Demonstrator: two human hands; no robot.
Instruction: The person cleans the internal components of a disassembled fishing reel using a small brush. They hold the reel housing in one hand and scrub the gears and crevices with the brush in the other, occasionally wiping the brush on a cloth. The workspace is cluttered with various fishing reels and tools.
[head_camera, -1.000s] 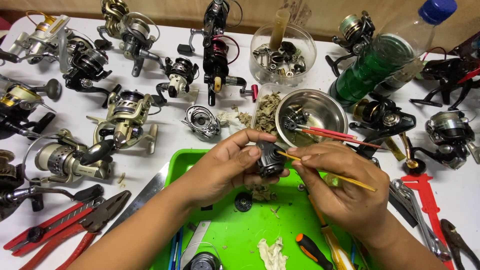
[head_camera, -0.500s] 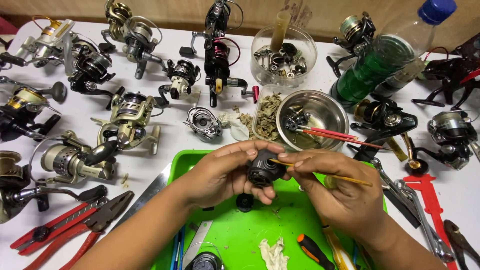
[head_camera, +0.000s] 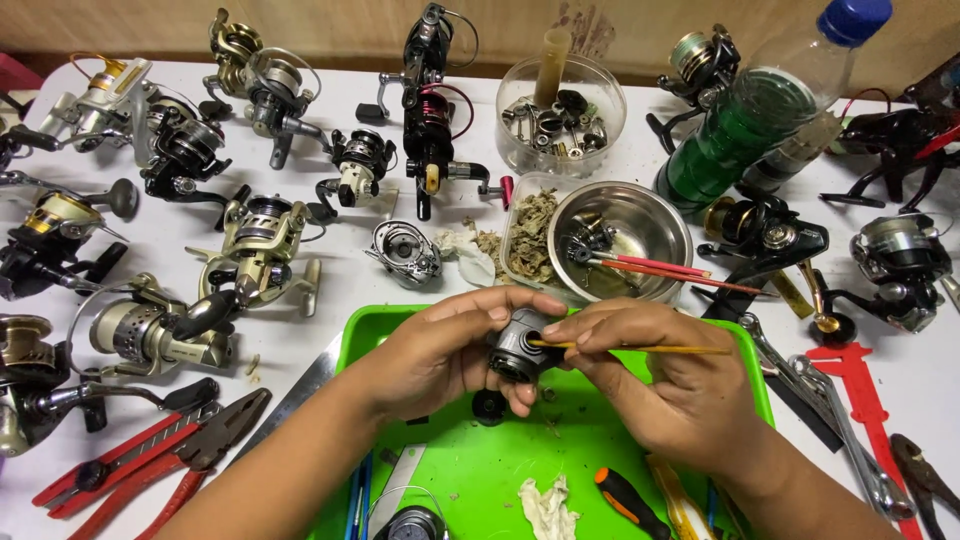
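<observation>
My left hand (head_camera: 440, 355) grips a dark round reel part (head_camera: 520, 350) above the green tray (head_camera: 480, 470). My right hand (head_camera: 665, 385) pinches a thin yellow stick (head_camera: 640, 349), tip touching the part (contact spot partly hidden by fingers). Steel bowl (head_camera: 650, 225) just behind, red pliers (head_camera: 150, 455) far left.

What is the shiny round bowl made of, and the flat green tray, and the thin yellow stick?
The shiny round bowl looks like polished steel: it mirrors the light. The flat green tray seems to be glossy plastic, with its bright even colour and rounded rim. The thin yellow stick, held in the right hand, could be painted wood or plastic.
</observation>
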